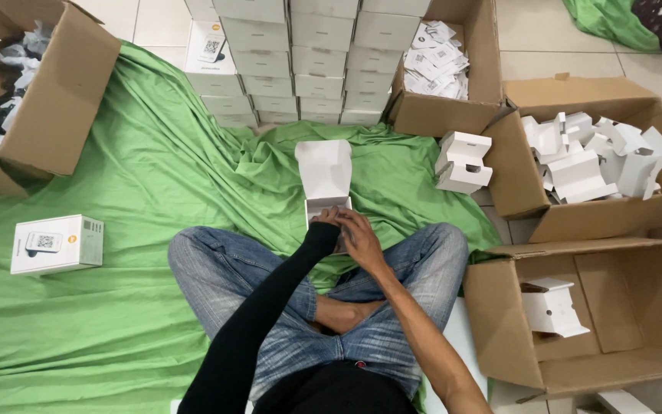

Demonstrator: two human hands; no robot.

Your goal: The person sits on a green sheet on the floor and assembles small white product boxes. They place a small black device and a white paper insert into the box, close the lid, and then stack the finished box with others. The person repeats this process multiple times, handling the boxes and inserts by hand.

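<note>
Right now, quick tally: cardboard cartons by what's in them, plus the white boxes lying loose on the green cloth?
Carton of paper leaflets: 1
Cartons of white inserts: 2
Carton of grey wrapped items: 1
Open white box at both hands: 1
Closed printed box on cloth: 1
Total: 6
The white stack at the back is partly cut off, so not counted.

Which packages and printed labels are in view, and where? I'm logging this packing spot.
Small white box: lid open, under both hands, left hand, right hand.
White printed box: lying left on the green cloth.
Stacked white boxes: rows at top centre.
Printed white leaflets: piled in a brown carton, top.
White card inserts: heaped in a right-hand carton.
</note>
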